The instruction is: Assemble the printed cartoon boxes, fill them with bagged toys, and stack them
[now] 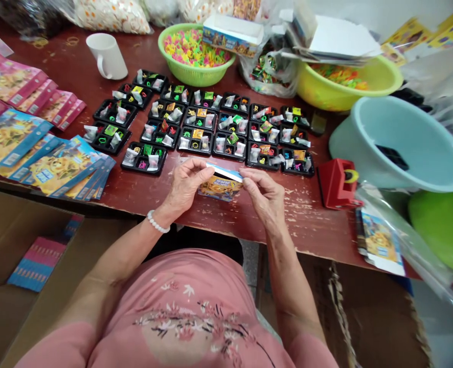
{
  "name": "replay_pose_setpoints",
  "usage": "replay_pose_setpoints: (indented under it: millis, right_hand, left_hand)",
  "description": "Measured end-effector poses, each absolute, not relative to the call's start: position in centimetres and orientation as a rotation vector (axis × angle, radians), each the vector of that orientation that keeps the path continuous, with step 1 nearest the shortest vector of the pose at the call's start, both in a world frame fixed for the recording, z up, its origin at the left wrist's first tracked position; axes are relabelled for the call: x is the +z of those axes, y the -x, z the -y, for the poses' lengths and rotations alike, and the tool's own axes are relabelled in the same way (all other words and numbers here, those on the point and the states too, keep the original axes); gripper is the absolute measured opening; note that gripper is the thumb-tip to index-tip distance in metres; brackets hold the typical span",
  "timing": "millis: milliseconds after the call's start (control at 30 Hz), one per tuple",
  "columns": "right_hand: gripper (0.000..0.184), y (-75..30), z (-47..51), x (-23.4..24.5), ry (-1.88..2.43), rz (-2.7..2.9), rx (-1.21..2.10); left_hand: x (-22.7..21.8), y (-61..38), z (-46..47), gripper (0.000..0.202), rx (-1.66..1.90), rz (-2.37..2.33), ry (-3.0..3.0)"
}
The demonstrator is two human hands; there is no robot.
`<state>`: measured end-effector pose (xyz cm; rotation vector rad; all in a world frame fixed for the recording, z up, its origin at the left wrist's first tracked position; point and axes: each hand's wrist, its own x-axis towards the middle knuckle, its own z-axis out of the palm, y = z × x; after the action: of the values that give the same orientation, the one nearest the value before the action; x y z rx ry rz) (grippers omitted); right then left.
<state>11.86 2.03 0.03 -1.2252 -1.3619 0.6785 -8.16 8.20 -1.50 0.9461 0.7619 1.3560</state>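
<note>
My left hand (pixel 186 185) and my right hand (pixel 264 195) hold a small printed cardboard box (pixel 221 183) between them, low over the front of the worn red table (pixel 142 191). Fingers of both hands pinch its blue-and-white top edge. Just beyond the box lie several black plastic trays (pixel 196 128) in rows, each filled with small coloured toys and little white packets. A white bead bracelet sits on my left wrist.
Flat printed boxes (pixel 46 158) are fanned at the left. A white mug (pixel 107 55), a green bowl of coloured rings (pixel 194 51), a yellow bowl (pixel 349 82), a pale blue basin (pixel 399 143) and a red tape dispenser (pixel 337 183) stand around. Cardboard cartons sit below.
</note>
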Motion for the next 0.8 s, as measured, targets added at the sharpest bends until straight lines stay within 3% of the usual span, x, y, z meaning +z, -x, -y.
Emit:
replay_pose_setpoints:
  millis: [600,800]
  right_hand:
    - [0.033,-12.7,-3.1,-0.1,1.273,1.167,0.979]
    - [0.016,-12.4,-1.9,0.8,1.254,1.474,0.585]
  left_hand:
    - [-2.1,5.9,-7.6,0.028,1.563,-0.761,-0.813]
    - [-2.3,5.5,-7.5,0.019,1.647,-0.734,-0.890]
